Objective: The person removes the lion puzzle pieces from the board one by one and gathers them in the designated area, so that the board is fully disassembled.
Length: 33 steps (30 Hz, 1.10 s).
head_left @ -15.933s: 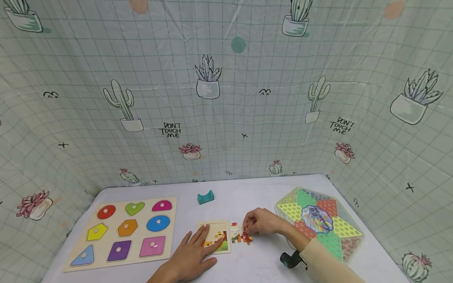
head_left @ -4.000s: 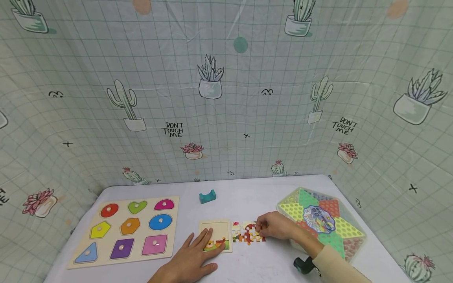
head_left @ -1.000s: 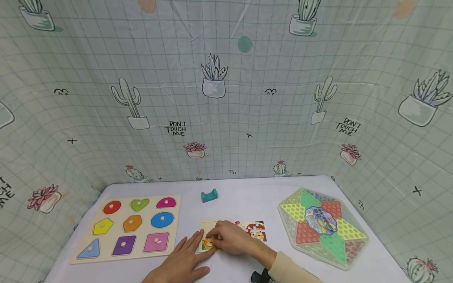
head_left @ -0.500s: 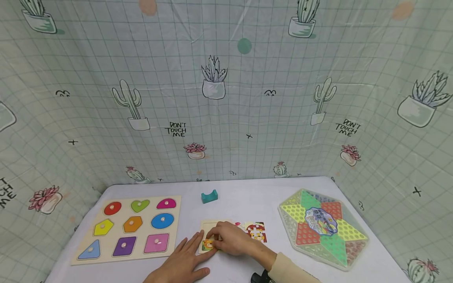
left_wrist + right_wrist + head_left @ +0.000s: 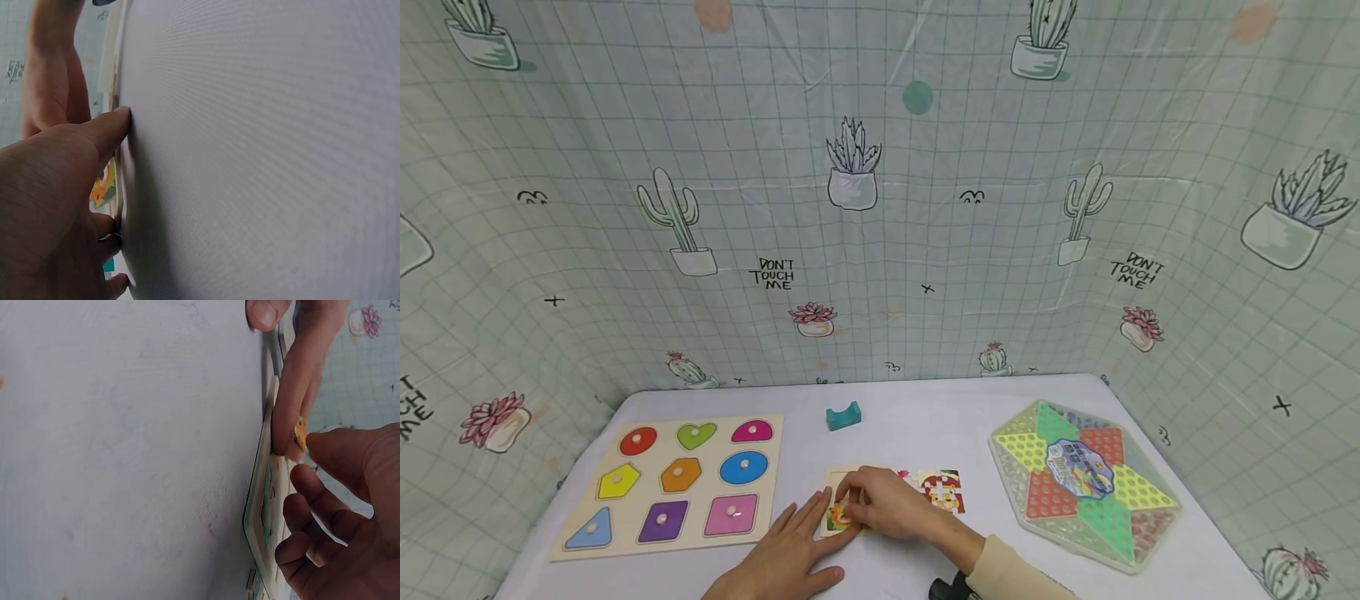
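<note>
A small wooden puzzle tray (image 5: 838, 475) lies on the table before me, partly covered by both hands. My left hand (image 5: 790, 550) rests with extended fingers at the tray's left and front edges. Above the tray's lower part, my right hand (image 5: 887, 500) pinches a yellow-orange jigsaw piece (image 5: 301, 434) between thumb and fingers. In the left wrist view an orange and green piece (image 5: 103, 187) shows past the left hand. Right of the tray lie several joined jigsaw pieces (image 5: 943, 490) in red and yellow; the right hand hides some of them.
At the left is a wooden shape board (image 5: 651, 492) with coloured knobbed shapes. A teal curved block (image 5: 844, 416) stands behind the tray. On the right lies a hexagonal board (image 5: 1078, 475) with coloured triangles. A patterned curtain surrounds the white table.
Since 4 seconds ago my right hand has moved left from the pieces beside the tray to over the tray. During the last second its fingers have shifted only slightly; the left hand stays put.
</note>
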Available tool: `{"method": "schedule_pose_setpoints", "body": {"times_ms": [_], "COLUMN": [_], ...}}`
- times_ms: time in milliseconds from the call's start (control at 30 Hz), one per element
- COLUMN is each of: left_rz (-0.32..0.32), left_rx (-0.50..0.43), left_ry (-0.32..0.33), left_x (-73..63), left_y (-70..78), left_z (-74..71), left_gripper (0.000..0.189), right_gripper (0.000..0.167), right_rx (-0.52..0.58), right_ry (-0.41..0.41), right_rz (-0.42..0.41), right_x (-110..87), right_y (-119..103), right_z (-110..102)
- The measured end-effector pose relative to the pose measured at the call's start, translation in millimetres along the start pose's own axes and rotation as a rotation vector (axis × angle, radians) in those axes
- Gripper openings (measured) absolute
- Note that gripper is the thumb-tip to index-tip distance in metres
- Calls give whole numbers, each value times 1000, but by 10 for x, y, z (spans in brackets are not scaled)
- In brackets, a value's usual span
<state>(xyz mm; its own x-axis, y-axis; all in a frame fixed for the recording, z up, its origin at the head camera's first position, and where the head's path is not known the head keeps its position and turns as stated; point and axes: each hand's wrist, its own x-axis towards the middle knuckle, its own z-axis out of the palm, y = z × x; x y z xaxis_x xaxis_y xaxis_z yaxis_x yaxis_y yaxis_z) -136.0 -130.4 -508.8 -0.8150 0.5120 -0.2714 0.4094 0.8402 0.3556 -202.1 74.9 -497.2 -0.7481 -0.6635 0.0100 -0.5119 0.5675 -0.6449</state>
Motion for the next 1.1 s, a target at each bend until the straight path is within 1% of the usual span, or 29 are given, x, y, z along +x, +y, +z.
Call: {"method": "schedule_pose_setpoints", "body": {"times_ms": [233, 433, 567, 833, 1100], "left_rz": [8, 16, 12, 9, 5], "left_rx": [-3, -6, -9, -18, -16], "left_ry": [7, 12, 8, 11, 10], "left_x": [-19, -31, -37, -37, -45], "left_y": [6, 12, 14, 21, 27], "left_z": [-5, -12, -17, -25, -33], "left_gripper": [57, 57, 57, 58, 57], "right_gripper": [8, 10, 10, 7, 7], "right_rx": [98, 171, 198, 224, 184], "right_ry": [31, 37, 34, 47, 77], "right_rz": [36, 35, 32, 20, 34], "right_x": [36, 42, 38, 15, -78], "right_y": [-30, -58, -71, -61, 30], "right_z": [44, 71, 74, 6, -184]}}
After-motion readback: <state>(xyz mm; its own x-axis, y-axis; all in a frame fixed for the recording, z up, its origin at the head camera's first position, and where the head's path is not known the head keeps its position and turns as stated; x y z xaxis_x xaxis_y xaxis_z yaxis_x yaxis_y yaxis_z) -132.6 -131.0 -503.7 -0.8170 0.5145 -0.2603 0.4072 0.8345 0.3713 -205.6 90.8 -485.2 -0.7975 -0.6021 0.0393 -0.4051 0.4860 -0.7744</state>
